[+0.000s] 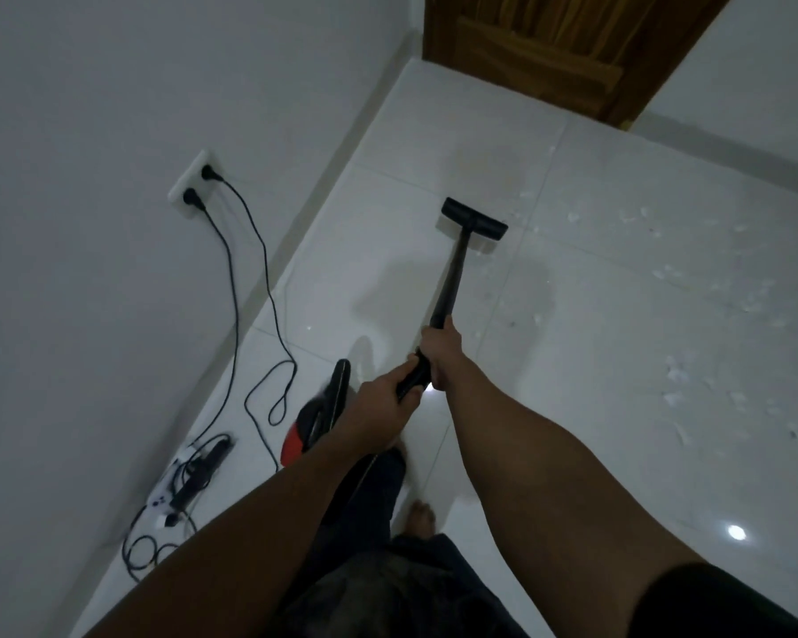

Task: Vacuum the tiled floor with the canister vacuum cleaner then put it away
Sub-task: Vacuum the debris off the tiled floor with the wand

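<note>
A black vacuum wand [450, 283] slants away from me to a flat black floor nozzle [474, 221] resting on the white tiled floor [618, 315]. My right hand [441, 349] grips the wand higher up its shaft. My left hand [381, 409] grips the handle end just below it. The red and black canister [316, 419] sits on the tiles to the left, partly hidden behind my left arm. Small white scraps of litter [678, 370] lie scattered over the tiles to the right of the nozzle.
A white wall [111, 131] runs along the left with a double socket [193, 185] holding two black plugs. Their cables [268, 315] trail over the floor to a power strip and tangled leads [190, 481]. A wooden door [549, 48] stands at the far corner. My bare foot [421, 518] shows below.
</note>
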A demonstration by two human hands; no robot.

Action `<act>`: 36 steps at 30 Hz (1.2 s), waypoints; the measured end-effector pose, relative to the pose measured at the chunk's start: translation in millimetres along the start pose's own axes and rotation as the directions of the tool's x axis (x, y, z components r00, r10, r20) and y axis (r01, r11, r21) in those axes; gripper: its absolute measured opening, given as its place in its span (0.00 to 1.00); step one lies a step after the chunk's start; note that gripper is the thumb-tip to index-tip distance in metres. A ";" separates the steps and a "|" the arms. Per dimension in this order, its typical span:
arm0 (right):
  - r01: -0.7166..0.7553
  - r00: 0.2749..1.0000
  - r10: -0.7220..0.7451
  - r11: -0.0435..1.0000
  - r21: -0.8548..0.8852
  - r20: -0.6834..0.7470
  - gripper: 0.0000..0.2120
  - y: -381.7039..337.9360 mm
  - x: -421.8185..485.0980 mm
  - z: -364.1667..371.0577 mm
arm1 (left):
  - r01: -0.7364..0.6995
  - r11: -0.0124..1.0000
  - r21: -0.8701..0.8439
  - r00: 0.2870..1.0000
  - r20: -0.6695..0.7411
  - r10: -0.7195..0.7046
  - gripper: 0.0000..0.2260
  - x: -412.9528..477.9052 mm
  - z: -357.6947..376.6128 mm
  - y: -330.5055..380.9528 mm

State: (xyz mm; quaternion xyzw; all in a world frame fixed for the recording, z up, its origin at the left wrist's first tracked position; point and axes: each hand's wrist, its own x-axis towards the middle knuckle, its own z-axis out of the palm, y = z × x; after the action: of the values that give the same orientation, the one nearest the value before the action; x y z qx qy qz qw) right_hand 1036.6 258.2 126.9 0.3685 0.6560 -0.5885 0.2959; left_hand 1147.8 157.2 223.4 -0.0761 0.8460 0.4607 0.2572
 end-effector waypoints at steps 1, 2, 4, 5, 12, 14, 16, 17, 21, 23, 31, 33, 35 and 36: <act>-0.004 1.000 0.004 1.000 -0.006 0.001 0.29 14.7 -11.2 -4.9 | -0.007 1.000 -0.011 1.000 0.004 0.007 0.23 -17.6 9.4 -3.5; -0.013 1.000 0.013 1.000 -0.007 -0.001 0.30 27.4 -21.3 -9.0 | -0.007 1.000 -0.018 1.000 -0.001 0.007 0.23 -32.5 17.4 -6.7; -0.035 0.999 0.035 0.999 0.005 0.003 0.31 50.9 -42.8 -16.7 | -0.008 1.000 -0.011 1.000 -0.005 0.008 0.23 -60.8 30.8 -14.3; -0.042 0.999 0.042 0.999 0.012 0.009 0.32 58.3 -51.4 -19.4 | -0.018 1.000 -0.005 1.000 -0.008 0.018 0.23 -70.3 35.2 -17.3; -0.068 0.998 0.068 0.998 0.004 0.010 0.25 124.2 -127.2 -30.4 | -0.097 0.995 -0.014 0.995 0.000 0.097 0.22 -162.4 61.0 -39.6; -0.083 0.997 0.083 0.996 -0.041 0.003 0.22 143.0 -145.2 -30.2 | -0.126 0.992 -0.028 0.992 0.005 0.127 0.22 -185.5 65.2 -49.3; -0.096 0.995 0.095 0.993 -0.066 -0.010 0.21 166.1 -166.0 -26.1 | -0.133 0.990 -0.037 0.991 0.019 0.134 0.21 -211.8 69.4 -65.1; -0.111 0.994 0.110 0.991 -0.072 -0.014 0.21 178.7 -176.5 -23.4 | -0.131 0.991 -0.042 0.991 0.025 0.132 0.21 -225.2 71.0 -73.1; -0.150 0.989 0.149 0.985 -0.091 -0.012 0.20 228.1 -213.6 -10.1 | -0.116 0.992 -0.055 0.991 0.053 0.119 0.21 -276.8 76.8 -103.4; -0.155 0.988 0.155 0.984 -0.085 -0.007 0.19 248.2 -226.7 -5.0 | -0.113 0.992 -0.063 0.991 0.065 0.117 0.21 -297.5 78.6 -113.9; -0.190 0.982 0.188 0.976 -0.104 -0.027 0.16 292.9 -249.7 0.8 | -0.100 0.992 -0.071 0.990 0.097 0.106 0.21 -335.9 87.4 -136.6; -0.198 0.980 0.196 0.976 -0.088 -0.028 0.16 297.9 -248.3 0.6 | -0.102 0.993 -0.059 0.988 0.109 0.108 0.21 -336.1 89.8 -137.8; -0.194 0.981 0.192 0.978 -0.081 -0.033 0.16 301.0 -244.5 -0.6 | -0.104 0.993 -0.049 0.988 0.113 0.109 0.21 -333.8 93.1 -138.2; -0.190 0.982 0.188 0.979 -0.077 -0.034 0.16 301.9 -242.4 -2.2 | -0.106 0.993 -0.046 0.987 0.115 0.111 0.20 -332.5 95.0 -137.7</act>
State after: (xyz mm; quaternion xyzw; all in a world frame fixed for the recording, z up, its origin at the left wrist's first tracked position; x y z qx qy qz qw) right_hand 1421.9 238.5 159.1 0.4247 0.6452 -0.5258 0.3562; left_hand 1517.5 121.3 247.4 -0.0080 0.8230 0.4945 0.2794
